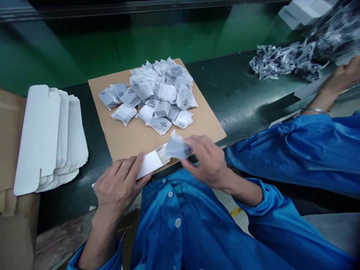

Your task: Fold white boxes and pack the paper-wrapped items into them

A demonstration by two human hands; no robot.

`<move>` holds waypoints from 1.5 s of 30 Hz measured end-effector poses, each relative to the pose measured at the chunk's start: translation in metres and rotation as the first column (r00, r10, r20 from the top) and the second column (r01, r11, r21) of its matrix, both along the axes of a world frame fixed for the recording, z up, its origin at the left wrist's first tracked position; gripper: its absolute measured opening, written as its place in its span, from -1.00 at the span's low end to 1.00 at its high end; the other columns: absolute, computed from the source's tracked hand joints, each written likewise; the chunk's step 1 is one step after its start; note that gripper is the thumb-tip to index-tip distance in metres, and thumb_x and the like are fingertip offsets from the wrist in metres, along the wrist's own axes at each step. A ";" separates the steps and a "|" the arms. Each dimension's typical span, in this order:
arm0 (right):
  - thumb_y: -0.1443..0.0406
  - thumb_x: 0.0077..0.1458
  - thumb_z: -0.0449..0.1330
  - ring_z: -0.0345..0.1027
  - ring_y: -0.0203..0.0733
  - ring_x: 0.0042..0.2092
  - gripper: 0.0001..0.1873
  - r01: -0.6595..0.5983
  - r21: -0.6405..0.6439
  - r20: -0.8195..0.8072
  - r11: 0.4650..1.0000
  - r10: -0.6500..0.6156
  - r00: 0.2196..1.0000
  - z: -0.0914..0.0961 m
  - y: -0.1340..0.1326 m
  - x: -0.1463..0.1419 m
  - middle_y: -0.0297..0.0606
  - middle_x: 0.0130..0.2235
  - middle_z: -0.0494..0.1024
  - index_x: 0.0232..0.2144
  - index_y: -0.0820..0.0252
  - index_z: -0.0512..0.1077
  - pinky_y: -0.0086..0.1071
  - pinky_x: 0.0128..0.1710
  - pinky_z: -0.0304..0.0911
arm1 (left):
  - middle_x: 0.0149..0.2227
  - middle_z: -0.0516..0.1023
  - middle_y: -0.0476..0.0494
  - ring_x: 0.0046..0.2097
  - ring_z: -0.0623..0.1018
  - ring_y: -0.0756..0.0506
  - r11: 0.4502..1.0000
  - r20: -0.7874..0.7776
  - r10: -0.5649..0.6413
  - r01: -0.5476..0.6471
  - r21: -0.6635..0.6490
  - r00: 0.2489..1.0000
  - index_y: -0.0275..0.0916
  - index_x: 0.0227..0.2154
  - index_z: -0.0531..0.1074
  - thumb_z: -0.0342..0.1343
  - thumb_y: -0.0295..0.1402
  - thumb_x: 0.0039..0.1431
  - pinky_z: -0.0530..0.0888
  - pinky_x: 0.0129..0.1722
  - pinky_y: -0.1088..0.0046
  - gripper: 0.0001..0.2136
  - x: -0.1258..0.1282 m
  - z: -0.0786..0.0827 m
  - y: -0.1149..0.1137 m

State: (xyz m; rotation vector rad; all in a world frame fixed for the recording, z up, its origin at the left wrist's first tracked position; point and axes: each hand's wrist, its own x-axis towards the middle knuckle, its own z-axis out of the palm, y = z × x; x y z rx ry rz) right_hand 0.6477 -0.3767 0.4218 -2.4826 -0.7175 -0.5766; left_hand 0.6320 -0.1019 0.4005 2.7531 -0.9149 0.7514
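My left hand [119, 183] is closed around a small white carton box [150, 163] with its end flap open, held at the near edge of a brown cardboard sheet [126, 133]. My right hand [206, 159] pinches a small white packet [176, 147] at the box's open end. A heap of several similar white packets [157, 93] lies on the cardboard sheet beyond my hands.
A stack of flat white carton blanks [49, 138] lies at the left on the dark bench, beside brown cardboard [9, 142]. At the right, another person's hand [341, 77] and blue sleeve [303, 150] reach toward a pile of clear-wrapped dark items [287, 62]. White boxes [302, 11] sit far right.
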 end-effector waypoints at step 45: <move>0.36 0.19 0.14 0.41 -0.20 0.12 -0.49 0.060 0.701 -0.582 0.711 0.522 0.624 -0.018 0.057 0.006 -0.18 0.10 0.51 0.20 0.09 0.29 -0.24 0.12 0.36 | 0.17 0.40 -0.32 0.16 0.44 -0.24 0.974 -0.140 -0.126 0.096 -0.203 0.982 -0.09 0.05 0.42 0.02 -0.54 0.25 0.39 0.05 0.17 -0.63 0.001 -0.013 -0.038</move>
